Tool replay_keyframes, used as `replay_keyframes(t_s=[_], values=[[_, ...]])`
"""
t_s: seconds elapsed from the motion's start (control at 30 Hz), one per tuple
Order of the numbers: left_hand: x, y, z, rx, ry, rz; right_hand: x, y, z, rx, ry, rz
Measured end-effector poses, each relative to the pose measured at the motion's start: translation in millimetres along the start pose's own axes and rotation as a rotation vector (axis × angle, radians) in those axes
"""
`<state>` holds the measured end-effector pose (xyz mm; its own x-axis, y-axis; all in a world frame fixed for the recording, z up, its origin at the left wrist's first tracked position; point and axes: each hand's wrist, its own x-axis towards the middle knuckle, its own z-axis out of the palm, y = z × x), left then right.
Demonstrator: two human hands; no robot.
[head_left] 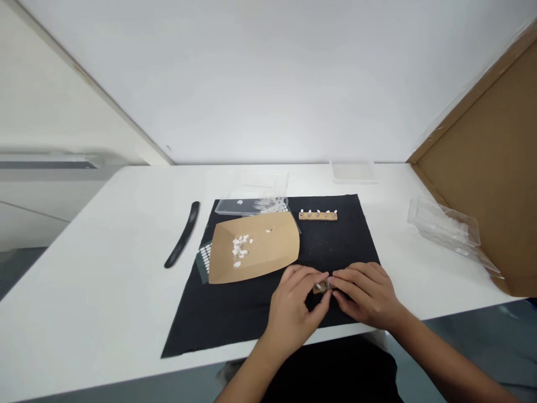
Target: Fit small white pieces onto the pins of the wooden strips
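At the front of the black cloth [226, 319], my left hand [293, 302] and my right hand [367, 294] meet over a small brown strip with shiny metal pegs [321, 287]. Thumb and fingertips of each hand pinch at this strip, which they largely hide. Whether a small white piece is also between the fingers I cannot tell. Farther back lies a similar strip [318, 216], bearing a row of metal pegs topped with white nail tips. Left of my hands, a brown paper tray [272, 246] holds a scatter of small white pieces [241, 246].
A sheet of white oval stickers [204, 258] pokes out under the tray. Behind it sits a clear plastic box [251, 204] with nail tips. A black curved nail file [182, 235] lies left. Clear containers [447, 226] and a cardboard panel [486, 140] stand right; another box [353, 172] is behind.
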<state>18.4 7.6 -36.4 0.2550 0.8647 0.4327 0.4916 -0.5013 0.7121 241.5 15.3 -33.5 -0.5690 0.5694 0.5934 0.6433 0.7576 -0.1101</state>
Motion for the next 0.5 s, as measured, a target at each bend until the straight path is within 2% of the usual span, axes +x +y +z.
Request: replay_keyframes(t_s=[0.2, 0.5], values=[[2.0, -0.2, -0.6, -0.020, -0.014, -0.009, 1.0, -1.2, -2.7, -0.052, -0.045, -0.100], [1.4, -1.4, 0.6, -0.033, -0.009, -0.018, 1.4, -0.4, -0.4, 0.016, -0.036, -0.123]])
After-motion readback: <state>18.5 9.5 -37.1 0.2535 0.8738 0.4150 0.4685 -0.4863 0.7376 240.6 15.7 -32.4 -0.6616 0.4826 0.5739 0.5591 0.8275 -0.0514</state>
